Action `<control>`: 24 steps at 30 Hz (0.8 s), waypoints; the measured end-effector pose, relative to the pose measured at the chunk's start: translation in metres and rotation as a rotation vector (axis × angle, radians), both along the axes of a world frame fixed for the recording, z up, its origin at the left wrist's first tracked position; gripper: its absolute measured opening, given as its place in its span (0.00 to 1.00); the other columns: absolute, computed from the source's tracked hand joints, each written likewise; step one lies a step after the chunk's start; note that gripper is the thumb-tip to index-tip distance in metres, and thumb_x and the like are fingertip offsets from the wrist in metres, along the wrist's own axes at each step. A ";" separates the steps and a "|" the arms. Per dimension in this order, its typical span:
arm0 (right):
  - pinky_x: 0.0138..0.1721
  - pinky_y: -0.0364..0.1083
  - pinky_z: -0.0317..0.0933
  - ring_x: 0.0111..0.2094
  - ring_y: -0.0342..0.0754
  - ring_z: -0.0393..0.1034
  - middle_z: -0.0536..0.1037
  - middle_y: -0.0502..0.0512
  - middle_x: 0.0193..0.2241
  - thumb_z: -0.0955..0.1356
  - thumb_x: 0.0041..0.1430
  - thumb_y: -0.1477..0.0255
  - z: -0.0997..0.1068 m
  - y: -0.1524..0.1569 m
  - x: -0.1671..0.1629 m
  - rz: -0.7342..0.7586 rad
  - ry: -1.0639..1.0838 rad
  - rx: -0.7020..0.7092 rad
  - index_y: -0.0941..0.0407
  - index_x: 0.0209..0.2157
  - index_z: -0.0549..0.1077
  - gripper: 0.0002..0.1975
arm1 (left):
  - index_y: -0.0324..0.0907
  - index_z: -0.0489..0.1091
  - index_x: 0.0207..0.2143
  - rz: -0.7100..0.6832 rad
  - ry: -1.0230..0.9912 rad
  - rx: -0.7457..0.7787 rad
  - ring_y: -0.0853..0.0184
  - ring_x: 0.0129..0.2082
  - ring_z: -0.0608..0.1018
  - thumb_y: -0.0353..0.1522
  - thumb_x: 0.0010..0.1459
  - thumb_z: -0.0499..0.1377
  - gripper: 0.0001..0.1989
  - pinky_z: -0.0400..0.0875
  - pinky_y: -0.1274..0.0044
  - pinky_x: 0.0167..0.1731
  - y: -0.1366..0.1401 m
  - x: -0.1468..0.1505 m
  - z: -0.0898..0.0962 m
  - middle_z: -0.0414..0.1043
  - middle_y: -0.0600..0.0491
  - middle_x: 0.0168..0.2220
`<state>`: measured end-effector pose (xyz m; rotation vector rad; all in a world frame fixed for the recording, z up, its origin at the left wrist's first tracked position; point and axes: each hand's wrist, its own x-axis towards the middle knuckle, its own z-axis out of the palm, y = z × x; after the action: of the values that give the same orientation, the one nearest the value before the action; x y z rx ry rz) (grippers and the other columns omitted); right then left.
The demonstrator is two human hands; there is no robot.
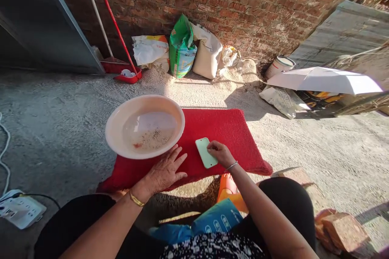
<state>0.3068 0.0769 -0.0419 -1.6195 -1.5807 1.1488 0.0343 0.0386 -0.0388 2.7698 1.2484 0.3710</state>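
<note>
The left grip [165,173] spreads wide, holding nothing, by the bowl [142,154]; the right grip [221,153] curls over the green case [206,157], its hold hard to tell.

1. Brightly sunlit across the ground [343,141] right of the right hand [220,153]; dimmer and shaded left of the left hand [165,173].
2. Nearly black on the door panel [45,24], far beyond the left hand and to its left.
3. Glinting palely off the water [152,121] just beyond the left hand.
4. Almost washed out on the umbrella [325,79], beyond and right of the right hand; darkly shadowed beneath.
5. Stretched and slanted toward the edges.
</note>
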 end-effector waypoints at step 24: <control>0.33 0.41 0.56 0.33 0.43 0.70 0.77 0.49 0.31 0.62 0.56 0.73 0.021 -0.082 -0.021 0.193 -0.283 0.189 0.52 0.32 0.76 0.10 | 0.49 0.60 0.62 0.039 0.145 0.202 0.49 0.64 0.57 0.50 0.52 0.60 0.37 0.45 0.55 0.60 -0.006 -0.014 -0.035 0.54 0.41 0.64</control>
<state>0.2858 -0.0050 -0.0211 -1.5823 -1.9990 0.8580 0.0199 0.0324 -0.0734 2.9930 1.3697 0.3208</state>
